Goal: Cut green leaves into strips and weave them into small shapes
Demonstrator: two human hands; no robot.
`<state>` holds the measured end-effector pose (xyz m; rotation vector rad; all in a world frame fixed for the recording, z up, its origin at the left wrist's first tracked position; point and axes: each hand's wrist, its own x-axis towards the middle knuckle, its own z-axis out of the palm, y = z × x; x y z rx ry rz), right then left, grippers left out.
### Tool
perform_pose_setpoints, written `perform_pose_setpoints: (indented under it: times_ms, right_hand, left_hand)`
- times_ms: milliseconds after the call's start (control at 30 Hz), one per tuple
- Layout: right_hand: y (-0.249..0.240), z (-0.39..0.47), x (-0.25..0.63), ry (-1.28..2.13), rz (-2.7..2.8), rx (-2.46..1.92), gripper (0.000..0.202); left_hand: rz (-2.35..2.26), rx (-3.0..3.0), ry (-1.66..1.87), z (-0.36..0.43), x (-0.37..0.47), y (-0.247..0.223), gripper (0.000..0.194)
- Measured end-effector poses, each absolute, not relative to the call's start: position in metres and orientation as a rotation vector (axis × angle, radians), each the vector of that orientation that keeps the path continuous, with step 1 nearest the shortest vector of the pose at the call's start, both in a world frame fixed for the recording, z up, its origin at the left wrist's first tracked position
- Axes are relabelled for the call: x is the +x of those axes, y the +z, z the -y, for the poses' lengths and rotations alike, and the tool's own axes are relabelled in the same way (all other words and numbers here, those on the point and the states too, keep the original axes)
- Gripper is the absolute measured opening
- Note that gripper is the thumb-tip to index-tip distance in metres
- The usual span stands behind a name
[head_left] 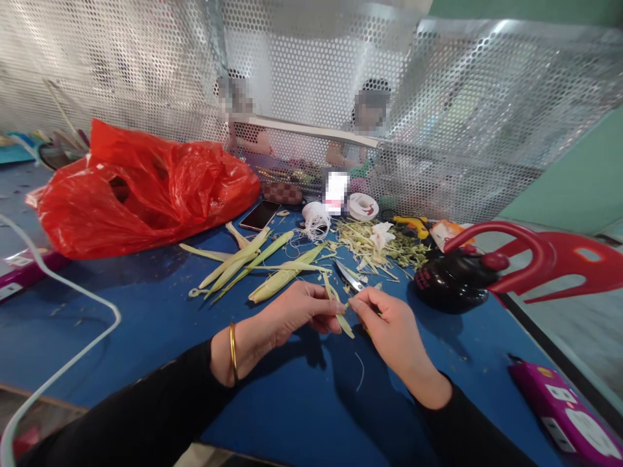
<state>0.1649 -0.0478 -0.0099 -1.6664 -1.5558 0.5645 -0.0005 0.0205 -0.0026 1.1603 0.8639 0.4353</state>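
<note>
Close together above the blue table, my left hand [311,306] and my right hand [389,324] work at the same spot. A narrow pale green leaf strip [344,324] is pinched between the thumb and fingers of my left hand. My right hand is closed with thumb and forefinger together at the strip's side. Scissors [349,275] stick out from it, blades pointing away from me, their handles mostly hidden by the hand. Just beyond my left hand lie several pale green husk-like leaves [236,263] and a thicker leaf bundle [280,282]. A short white thread [360,371] lies nearer me.
Leaf scraps [360,243] are heaped beyond the scissors, near white string [316,217] and a ribbon spool [363,206]. A black pot [450,282] with a red handle stands right. A red plastic bag [146,194], phone [261,215], white cable [92,285] and purple power strip [564,405] surround the workspace.
</note>
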Motion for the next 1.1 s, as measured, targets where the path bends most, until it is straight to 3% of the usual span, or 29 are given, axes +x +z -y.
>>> perform_pose_setpoints:
  times_ms: [567,933,1100]
  right_hand:
    - [-0.012,0.045,0.167,0.506,1.551,-1.673,0.030]
    - [-0.013,0.040,0.165,0.842,1.393,-1.507,0.026]
    - [-0.015,0.042,0.156,1.045,1.143,-1.399,0.018]
  left_hand:
    - [-0.816,1.151,0.462,-0.020,0.002,-0.004,0.031]
    - [-0.827,1.148,0.413,-0.016,0.002,0.001,0.015]
    - [-0.807,1.178,0.341,-0.015,0.002,-0.004,0.018]
